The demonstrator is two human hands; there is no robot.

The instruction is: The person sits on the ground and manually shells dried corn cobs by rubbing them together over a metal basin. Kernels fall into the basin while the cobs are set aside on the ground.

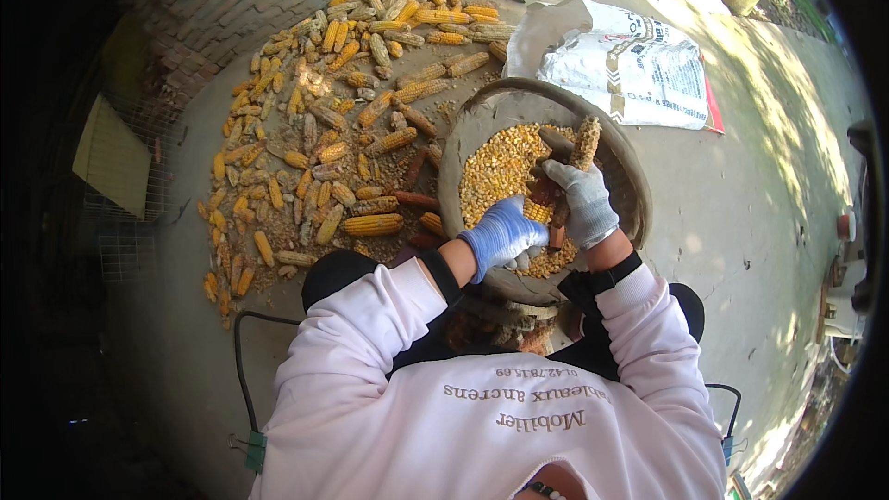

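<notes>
Over a round, grey-brown basket [450,153] both my gloved hands work close together. My left hand [505,232], in a blue and white knit glove, is closed around a corn ear whose yellow kernels [537,212] show beyond the thumb. In a grey glove, my right hand [587,201] grips a stripped corncob [587,142] that sticks up past the fingers. A small wooden piece [557,236] shows between the hands; how it is held is partly hidden. Loose yellow kernels [496,167] cover much of the basket's inside.
Many corn ears [375,224] lie piled on the concrete floor to the left, up to a brick wall [229,0]. A printed white sack [625,69] lies beyond the basket. A wire cage [128,243] stands far left. More cobs [535,340] lie between my legs.
</notes>
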